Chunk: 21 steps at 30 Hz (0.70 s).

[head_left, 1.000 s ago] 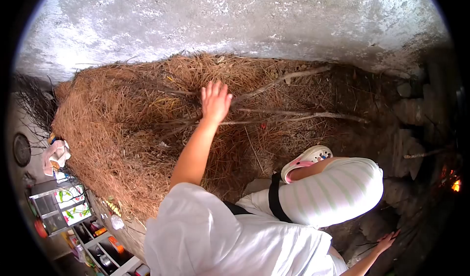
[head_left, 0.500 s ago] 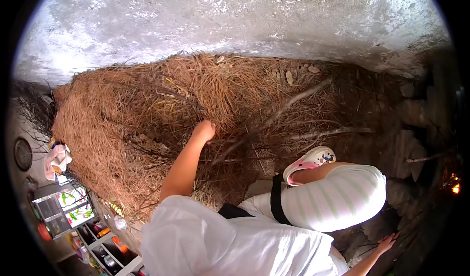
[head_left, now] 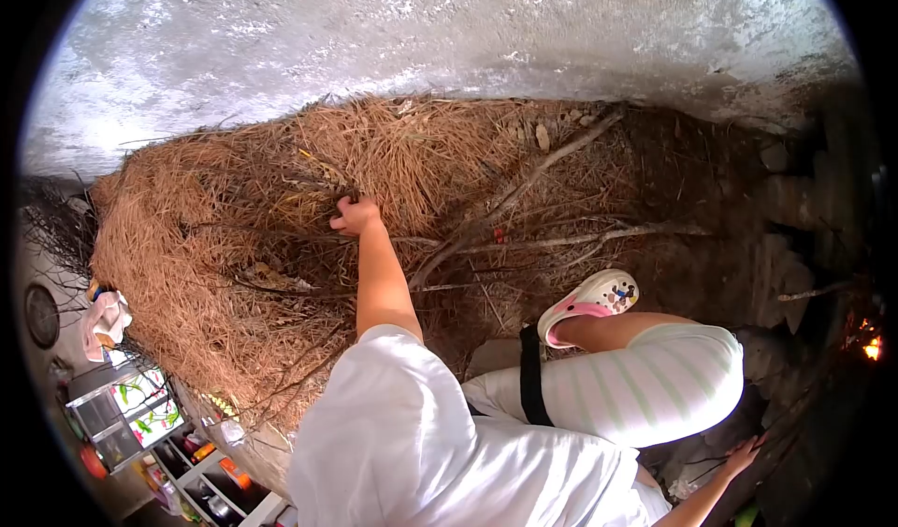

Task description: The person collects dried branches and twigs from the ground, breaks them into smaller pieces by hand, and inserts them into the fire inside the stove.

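Observation:
My left hand [head_left: 355, 216] reaches into a heap of brown dry pine needles [head_left: 224, 274], near some dark twigs. Its fingers are curled in, and what they grip is too small and dark to make out. Just right of that hand lies a forked bare branch [head_left: 524, 190], with another thin pale branch [head_left: 617, 234] below it. At the lower right my right hand [head_left: 744, 454] is held low beside my knee, its fingers stretched out. A thin dark twig passes close to it; I cannot tell whether they touch.
A rough plastered wall [head_left: 449, 31] runs behind the heap. Small flames [head_left: 872, 347] burn at the far right beside dark stones [head_left: 781, 274]. My foot in a white clog [head_left: 599, 298] is right of the heap. Shelves [head_left: 210, 480] with kitchenware stand at lower left.
My left hand has moved up and to the left, farther into the needles. The blurred branch beside it now lies still and sharp. My right hand has hardly shifted.

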Each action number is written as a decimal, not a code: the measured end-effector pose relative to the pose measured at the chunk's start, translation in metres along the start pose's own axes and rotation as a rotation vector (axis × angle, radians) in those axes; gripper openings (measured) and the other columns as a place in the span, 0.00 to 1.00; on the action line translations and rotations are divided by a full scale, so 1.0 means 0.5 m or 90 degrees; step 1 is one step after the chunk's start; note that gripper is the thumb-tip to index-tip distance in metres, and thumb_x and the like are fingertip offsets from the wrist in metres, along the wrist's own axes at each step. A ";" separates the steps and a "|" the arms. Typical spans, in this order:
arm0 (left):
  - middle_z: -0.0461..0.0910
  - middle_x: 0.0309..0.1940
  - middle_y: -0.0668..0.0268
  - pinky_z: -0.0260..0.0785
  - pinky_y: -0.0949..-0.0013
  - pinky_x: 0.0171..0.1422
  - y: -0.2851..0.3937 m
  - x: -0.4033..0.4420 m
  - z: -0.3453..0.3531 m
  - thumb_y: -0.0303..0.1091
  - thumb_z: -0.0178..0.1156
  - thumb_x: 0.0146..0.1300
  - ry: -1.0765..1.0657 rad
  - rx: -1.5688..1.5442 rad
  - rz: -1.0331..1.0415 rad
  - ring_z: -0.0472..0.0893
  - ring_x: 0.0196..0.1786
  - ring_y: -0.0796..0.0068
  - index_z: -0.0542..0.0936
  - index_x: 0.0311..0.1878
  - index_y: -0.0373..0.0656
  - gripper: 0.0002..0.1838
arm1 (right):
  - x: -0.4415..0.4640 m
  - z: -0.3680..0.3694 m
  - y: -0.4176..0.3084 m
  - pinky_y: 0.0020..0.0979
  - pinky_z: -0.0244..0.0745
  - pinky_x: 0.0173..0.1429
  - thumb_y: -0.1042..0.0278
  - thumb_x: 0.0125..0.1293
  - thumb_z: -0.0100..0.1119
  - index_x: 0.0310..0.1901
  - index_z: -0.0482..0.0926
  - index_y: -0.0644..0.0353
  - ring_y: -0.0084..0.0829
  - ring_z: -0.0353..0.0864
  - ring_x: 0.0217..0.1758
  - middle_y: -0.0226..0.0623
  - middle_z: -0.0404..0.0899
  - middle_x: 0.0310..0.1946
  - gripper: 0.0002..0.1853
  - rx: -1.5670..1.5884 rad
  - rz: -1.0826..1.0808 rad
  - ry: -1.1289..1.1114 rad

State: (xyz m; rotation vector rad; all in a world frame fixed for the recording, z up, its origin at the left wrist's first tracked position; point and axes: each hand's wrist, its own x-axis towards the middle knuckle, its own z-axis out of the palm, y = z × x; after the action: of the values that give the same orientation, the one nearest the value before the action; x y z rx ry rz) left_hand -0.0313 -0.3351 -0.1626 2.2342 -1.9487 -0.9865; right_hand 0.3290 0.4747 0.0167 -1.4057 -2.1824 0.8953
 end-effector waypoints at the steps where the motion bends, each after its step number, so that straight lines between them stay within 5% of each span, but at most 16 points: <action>1: 0.55 0.67 0.59 0.64 0.53 0.63 0.001 0.006 -0.003 0.39 0.56 0.63 0.044 -0.102 -0.005 0.55 0.69 0.59 0.64 0.65 0.50 0.27 | 0.002 -0.001 0.001 0.21 0.51 0.12 0.61 0.71 0.41 0.67 0.60 0.50 0.17 0.52 0.13 0.26 0.58 0.16 0.23 0.000 0.000 0.000; 2: 0.55 0.67 0.59 0.64 0.53 0.63 -0.013 0.042 0.006 0.39 0.56 0.63 0.045 -0.103 -0.004 0.55 0.69 0.59 0.64 0.65 0.50 0.27 | 0.004 -0.002 0.002 0.21 0.51 0.12 0.62 0.71 0.41 0.67 0.60 0.50 0.17 0.52 0.13 0.26 0.58 0.16 0.23 -0.001 0.005 -0.003; 4: 0.58 0.67 0.62 0.62 0.53 0.64 -0.017 0.063 -0.002 0.40 0.57 0.63 -0.196 -0.240 0.083 0.57 0.68 0.62 0.62 0.66 0.49 0.28 | 0.004 -0.001 0.007 0.22 0.51 0.12 0.62 0.71 0.41 0.66 0.60 0.51 0.17 0.52 0.13 0.25 0.57 0.15 0.23 -0.001 0.012 -0.005; 5: 0.60 0.66 0.62 0.58 0.53 0.67 -0.011 0.064 0.009 0.40 0.57 0.63 -0.261 -0.230 0.028 0.59 0.68 0.62 0.60 0.67 0.49 0.30 | 0.004 -0.001 0.010 0.22 0.51 0.12 0.63 0.71 0.41 0.66 0.60 0.51 0.17 0.52 0.13 0.26 0.57 0.15 0.23 -0.005 -0.008 -0.001; 14: 0.55 0.69 0.62 0.52 0.55 0.70 0.013 0.046 0.034 0.41 0.54 0.65 -0.264 -0.305 0.044 0.54 0.71 0.60 0.61 0.67 0.48 0.28 | -0.007 -0.001 -0.005 0.21 0.49 0.12 0.65 0.71 0.41 0.66 0.61 0.50 0.16 0.51 0.13 0.25 0.57 0.16 0.22 -0.001 -0.010 -0.005; 15: 0.63 0.64 0.62 0.57 0.59 0.68 0.029 0.013 0.034 0.39 0.55 0.66 -0.217 -0.389 0.018 0.63 0.65 0.62 0.66 0.64 0.47 0.24 | -0.008 0.002 -0.007 0.21 0.49 0.12 0.65 0.71 0.41 0.66 0.61 0.49 0.16 0.51 0.13 0.25 0.57 0.16 0.22 0.009 0.002 -0.004; 16: 0.63 0.64 0.62 0.57 0.59 0.68 0.038 0.005 0.037 0.39 0.55 0.66 -0.220 -0.392 0.022 0.63 0.65 0.62 0.66 0.64 0.47 0.24 | -0.010 0.005 -0.010 0.21 0.49 0.12 0.65 0.71 0.41 0.66 0.61 0.49 0.16 0.51 0.13 0.25 0.57 0.16 0.22 0.014 0.002 -0.002; 19: 0.72 0.48 0.67 0.61 0.67 0.60 0.074 -0.039 0.043 0.38 0.56 0.64 -0.310 -0.647 0.064 0.69 0.43 0.73 0.74 0.56 0.47 0.17 | -0.014 0.015 -0.013 0.20 0.48 0.12 0.65 0.71 0.41 0.66 0.61 0.48 0.15 0.51 0.13 0.25 0.57 0.16 0.22 0.057 0.005 0.011; 21: 0.72 0.49 0.68 0.62 0.68 0.59 0.094 -0.084 0.035 0.38 0.57 0.64 -0.410 -0.709 0.099 0.69 0.42 0.73 0.73 0.57 0.47 0.18 | -0.014 0.017 -0.004 0.20 0.48 0.12 0.65 0.71 0.41 0.66 0.61 0.49 0.15 0.51 0.13 0.25 0.60 0.17 0.22 0.046 -0.013 0.003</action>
State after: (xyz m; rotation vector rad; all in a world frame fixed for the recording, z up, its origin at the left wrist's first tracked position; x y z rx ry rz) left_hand -0.0822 -0.3014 -0.1390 1.1819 -1.0759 -2.1904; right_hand 0.3253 0.4653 0.0121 -1.3475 -2.1352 0.9538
